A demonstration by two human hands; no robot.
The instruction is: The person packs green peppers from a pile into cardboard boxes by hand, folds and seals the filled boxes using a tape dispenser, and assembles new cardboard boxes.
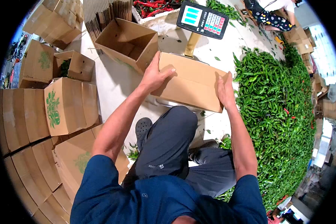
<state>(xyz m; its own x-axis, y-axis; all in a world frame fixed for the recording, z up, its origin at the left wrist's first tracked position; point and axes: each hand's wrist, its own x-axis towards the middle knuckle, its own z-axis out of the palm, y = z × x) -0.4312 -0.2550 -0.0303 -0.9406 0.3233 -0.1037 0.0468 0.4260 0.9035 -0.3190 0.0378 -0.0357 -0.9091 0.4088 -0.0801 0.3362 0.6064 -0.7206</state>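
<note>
Between my two hands is a cardboard box (pixel 194 84), its top flaps folded closed. My left hand (pixel 155 75) grips the box's left end, thumb lying over the top. At the right end, my right hand (pixel 226 92) presses with its fingers along the side. The box is at the digital scale, whose display and keypad head (pixel 202 19) rises on a post just beyond it. Most of the scale's platform is hidden under the box. An open cardboard box (pixel 128 41) stands near my left hand.
A big heap of green peppers (pixel 274 123) spreads on the right. Stacked cartons (pixel 69 106) line the left, with flattened cardboard (pixel 106 16) behind. Red peppers (pixel 156 7) lie in a white container at the back. Another person (pixel 274 18) crouches at the far right.
</note>
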